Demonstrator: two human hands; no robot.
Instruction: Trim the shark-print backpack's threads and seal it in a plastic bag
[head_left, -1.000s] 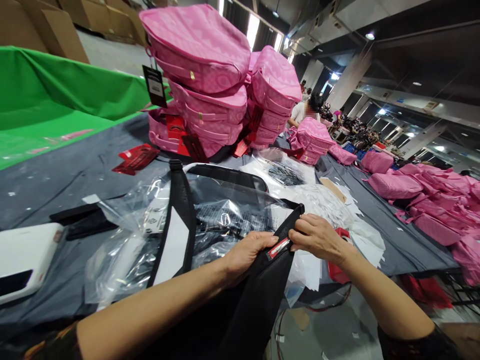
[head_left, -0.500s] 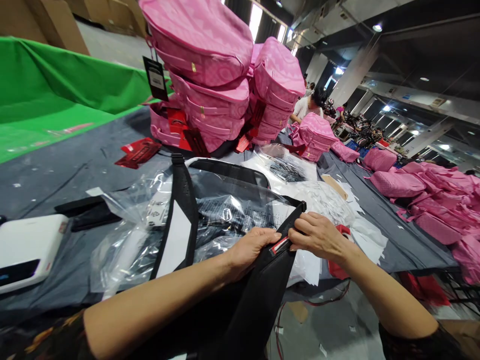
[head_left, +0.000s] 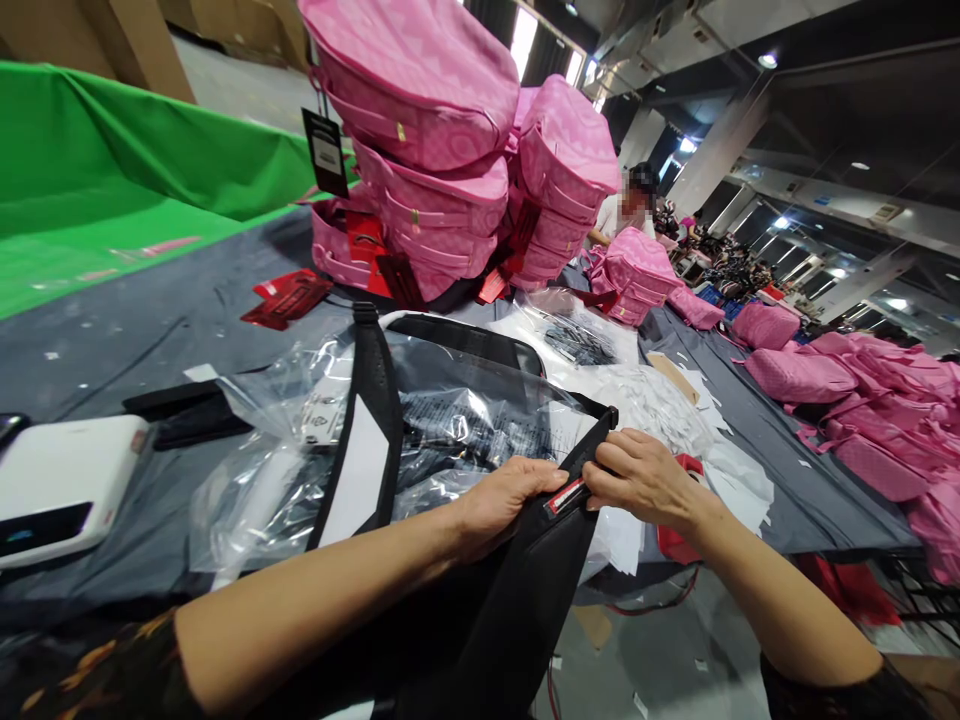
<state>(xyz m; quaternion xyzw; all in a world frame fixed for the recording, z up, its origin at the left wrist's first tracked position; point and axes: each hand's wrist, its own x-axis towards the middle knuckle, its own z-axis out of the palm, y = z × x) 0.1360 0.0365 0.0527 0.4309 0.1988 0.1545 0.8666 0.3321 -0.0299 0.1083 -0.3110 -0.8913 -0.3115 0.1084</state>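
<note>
A black padded bag strap [head_left: 529, 590] runs from my lap up to the right. My left hand [head_left: 495, 502] is closed around its left edge, thumb on top. My right hand [head_left: 637, 474] pinches the strap's right edge with bent fingers. Between the two hands lies a narrow red and white strip [head_left: 566, 497], perhaps a label or zip opening. A second black strap [head_left: 373, 365] with a white panel [head_left: 358, 470] stands up to the left. Clear plastic wrap [head_left: 442, 400] with printed text lies behind the hands. The rest of the black bag is partly hidden by my left forearm.
Stacked pink backpacks [head_left: 435, 215] with red tags [head_left: 289, 298] stand at the back; more pink bags [head_left: 870, 400] lie to the right. A white device [head_left: 71, 480] sits at left. White papers [head_left: 731, 480] are on the dark cloth. A person [head_left: 630, 205] stands behind the backpacks.
The view has shifted slightly, so the scene sits a little further right. Both hands keep their grip on the strap, and a bit more of the red and white strip shows.
</note>
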